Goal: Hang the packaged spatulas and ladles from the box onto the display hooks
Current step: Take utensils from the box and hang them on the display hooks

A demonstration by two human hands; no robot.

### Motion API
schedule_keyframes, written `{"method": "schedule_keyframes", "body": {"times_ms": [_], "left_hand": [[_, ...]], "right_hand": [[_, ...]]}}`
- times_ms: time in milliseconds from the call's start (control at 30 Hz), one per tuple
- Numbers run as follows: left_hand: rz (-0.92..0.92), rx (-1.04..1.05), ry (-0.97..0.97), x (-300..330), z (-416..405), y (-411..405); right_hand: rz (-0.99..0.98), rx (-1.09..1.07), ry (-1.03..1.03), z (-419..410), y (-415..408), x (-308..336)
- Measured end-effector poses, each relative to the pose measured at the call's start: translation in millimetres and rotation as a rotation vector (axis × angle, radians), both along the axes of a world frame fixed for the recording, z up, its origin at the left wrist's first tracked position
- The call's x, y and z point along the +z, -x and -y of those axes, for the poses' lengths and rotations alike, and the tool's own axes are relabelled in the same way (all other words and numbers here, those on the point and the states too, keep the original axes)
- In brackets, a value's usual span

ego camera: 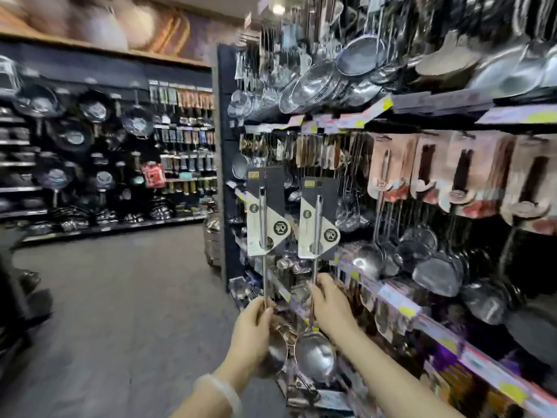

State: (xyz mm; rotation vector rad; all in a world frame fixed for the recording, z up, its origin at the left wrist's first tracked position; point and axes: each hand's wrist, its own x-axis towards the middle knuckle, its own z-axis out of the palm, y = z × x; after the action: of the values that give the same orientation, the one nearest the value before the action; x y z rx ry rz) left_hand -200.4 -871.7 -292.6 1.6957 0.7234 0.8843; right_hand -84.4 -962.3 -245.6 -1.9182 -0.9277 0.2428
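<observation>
Rising upright from each hand [256, 324] [330, 306], a carded ladle [263, 218] [318, 218].

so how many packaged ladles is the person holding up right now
2. One ladle with a black-and-white card is in the left hand; the second ladle, carded the same, is just to its right, in the right hand. Others on the blurred racks may go uncounted.
</observation>
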Motion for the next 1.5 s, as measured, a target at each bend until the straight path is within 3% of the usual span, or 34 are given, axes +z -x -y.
{"method": "schedule_keyframes", "body": {"times_ms": [200,467,667,900,1300,1500], "left_hand": [[-0.031,0.015,0.064,-13,-107,-27],[-0.074,-0.128,0.027,0,-288,-89],[-0.104,-0.227,-0.117,21,-399,-143],[-0.073,-0.377,-0.040,4,-467,-206],[-0.076,-0.519,-0.022,13,-589,-348],[0.040,-0.604,0.002,17,-614,-396]], "right_hand": [[-0.059,0.039,0.026,-119,-30,-19],[-0.091,-0.094,-0.009,-278,-76,-10],[-0.079,-0.229,-0.046,-367,-117,13],[-0.010,-0.363,0.041,-425,-180,2],[-0.027,-0.565,-0.081,-540,-291,3],[-0.041,-0.641,-0.114,-558,-307,11]]}}
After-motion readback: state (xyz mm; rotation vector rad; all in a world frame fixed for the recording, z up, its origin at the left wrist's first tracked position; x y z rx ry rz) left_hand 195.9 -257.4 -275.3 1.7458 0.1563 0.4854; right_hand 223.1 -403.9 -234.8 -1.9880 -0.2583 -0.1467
